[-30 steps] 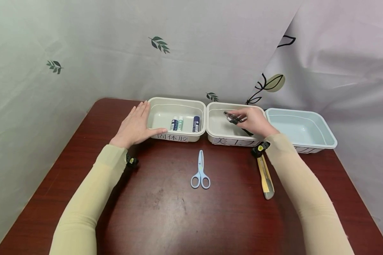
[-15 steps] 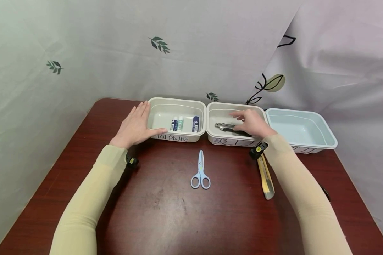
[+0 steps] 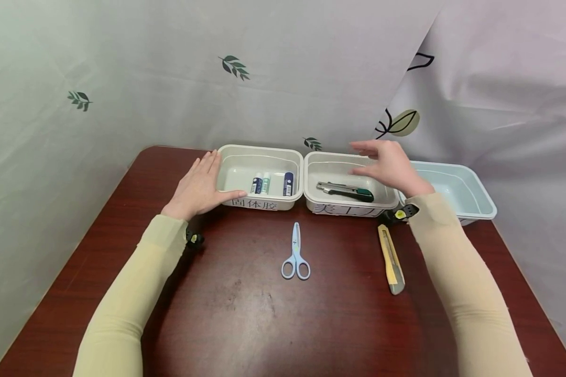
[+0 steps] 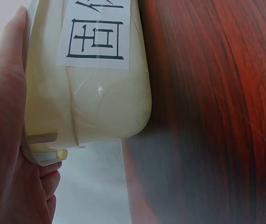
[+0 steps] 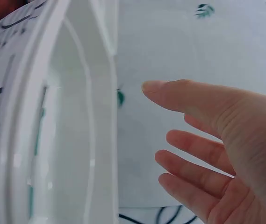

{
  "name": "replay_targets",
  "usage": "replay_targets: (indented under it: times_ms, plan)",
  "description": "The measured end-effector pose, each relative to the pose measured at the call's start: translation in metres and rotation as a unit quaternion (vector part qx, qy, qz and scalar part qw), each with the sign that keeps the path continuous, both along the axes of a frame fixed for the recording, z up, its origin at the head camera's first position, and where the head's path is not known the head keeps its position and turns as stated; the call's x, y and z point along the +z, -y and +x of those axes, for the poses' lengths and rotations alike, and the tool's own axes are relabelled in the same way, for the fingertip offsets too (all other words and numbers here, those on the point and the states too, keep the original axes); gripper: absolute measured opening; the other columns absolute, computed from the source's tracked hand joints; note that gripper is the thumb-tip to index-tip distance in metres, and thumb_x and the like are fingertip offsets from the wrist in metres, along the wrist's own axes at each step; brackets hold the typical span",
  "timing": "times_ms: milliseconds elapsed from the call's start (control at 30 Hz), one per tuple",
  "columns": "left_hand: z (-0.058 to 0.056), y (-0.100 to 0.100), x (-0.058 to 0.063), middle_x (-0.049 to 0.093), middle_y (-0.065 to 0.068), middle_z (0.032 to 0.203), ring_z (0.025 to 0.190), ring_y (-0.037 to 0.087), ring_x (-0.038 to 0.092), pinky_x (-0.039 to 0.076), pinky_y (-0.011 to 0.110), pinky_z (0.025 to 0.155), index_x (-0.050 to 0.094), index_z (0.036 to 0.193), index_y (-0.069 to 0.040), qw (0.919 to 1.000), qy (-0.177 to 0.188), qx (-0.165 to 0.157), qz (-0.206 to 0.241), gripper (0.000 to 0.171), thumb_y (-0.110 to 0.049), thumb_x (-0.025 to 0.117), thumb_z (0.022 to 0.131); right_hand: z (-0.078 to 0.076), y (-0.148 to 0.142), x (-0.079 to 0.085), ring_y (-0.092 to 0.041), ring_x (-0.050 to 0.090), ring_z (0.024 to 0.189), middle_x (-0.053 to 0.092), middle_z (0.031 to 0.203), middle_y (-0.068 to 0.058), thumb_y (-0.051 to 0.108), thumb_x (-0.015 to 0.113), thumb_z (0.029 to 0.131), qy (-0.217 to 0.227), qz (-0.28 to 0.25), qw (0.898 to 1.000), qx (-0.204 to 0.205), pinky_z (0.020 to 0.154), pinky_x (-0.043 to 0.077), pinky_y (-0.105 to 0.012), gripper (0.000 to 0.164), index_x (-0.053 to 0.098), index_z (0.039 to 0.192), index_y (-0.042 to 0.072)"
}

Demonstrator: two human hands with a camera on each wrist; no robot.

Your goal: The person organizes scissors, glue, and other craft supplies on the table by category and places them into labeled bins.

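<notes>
My left hand [image 3: 199, 183] rests on the left rim of the left white bin [image 3: 261, 149], fingers straight along its side and thumb over the front edge. Several glue sticks [image 3: 265, 183] lie inside that bin. Above the middle white bin [image 3: 313, 201] hovers my right hand [image 3: 389, 165], thumb and fingers spread with nothing between them. A dark green utility knife [image 3: 346, 191] with a metal end lies in this middle bin. In the right wrist view the hand [image 5: 217, 140] is apart from the bin's rim [image 5: 114, 140].
A light blue bin [image 3: 488, 212] stands at the right end of the row, partly behind the right hand. Blue-handled scissors [image 3: 296, 256] and a yellow utility knife [image 3: 391, 259] lie on the dark red table [image 3: 339, 314]. A patterned cloth [image 3: 170, 78] hangs behind.
My right hand has let go of the dark green utility knife in the middle bin, then risen up and to the right. The left hand has stayed on its bin.
</notes>
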State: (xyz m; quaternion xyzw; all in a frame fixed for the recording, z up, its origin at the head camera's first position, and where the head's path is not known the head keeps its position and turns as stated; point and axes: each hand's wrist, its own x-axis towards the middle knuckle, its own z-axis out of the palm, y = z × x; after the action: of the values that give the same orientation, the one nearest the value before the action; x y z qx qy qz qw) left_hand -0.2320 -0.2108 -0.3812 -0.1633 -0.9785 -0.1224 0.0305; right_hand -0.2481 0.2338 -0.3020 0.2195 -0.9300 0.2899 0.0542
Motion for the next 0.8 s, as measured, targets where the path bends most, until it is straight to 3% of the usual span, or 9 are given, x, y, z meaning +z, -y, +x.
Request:
replay_targets:
  times_ms: [267,500,700,800]
  plan:
    - [0.0,0.0,0.0,0.011,0.024,0.166,0.154,0.034,0.008,0.003,0.046,0.124,0.01,0.16,0.006,1.0,-0.003,-0.001,-0.001,0.127,-0.086,0.051,0.083,0.015,-0.004,0.026,-0.029,0.065,0.117,0.067,0.132,-0.01,0.021,0.091,0.079,-0.021,-0.011,1.0,-0.011,0.1,0.051,-0.043,0.063,0.067,0.136,0.008]
    - [0.001,0.0,0.0,0.012,0.024,0.166,0.154,0.034,0.009,0.003,0.045,0.124,0.01,0.16,0.006,1.0,-0.003,-0.001,-0.003,0.126,-0.086,0.051,0.083,0.031,-0.006,0.038,-0.023,0.067,0.114,0.071,0.124,-0.005,0.036,0.09,0.079,-0.018,-0.017,0.999,-0.039,0.097,0.052,-0.04,0.058,0.072,0.13,0.013]
    - [0.001,0.0,0.0,0.012,0.024,0.166,0.153,0.035,0.01,0.004,0.045,0.124,0.01,0.16,0.006,1.0,-0.004,-0.001,-0.002,0.126,-0.085,0.051,0.083,0.043,-0.008,0.042,-0.019,0.071,0.104,0.074,0.115,-0.004,0.035,0.09,0.078,-0.033,-0.015,0.998,-0.049,0.087,0.052,-0.019,0.05,0.076,0.122,0.014]
    - [0.001,0.0,0.001,0.012,0.025,0.166,0.153,0.036,0.011,0.005,0.046,0.124,0.011,0.16,0.007,1.0,-0.004,-0.002,-0.003,0.126,-0.085,0.052,0.083,0.048,-0.01,0.043,-0.011,0.071,0.098,0.075,0.111,-0.003,0.034,0.091,0.077,-0.041,-0.018,0.998,-0.05,0.081,0.05,-0.012,0.047,0.078,0.117,0.015]
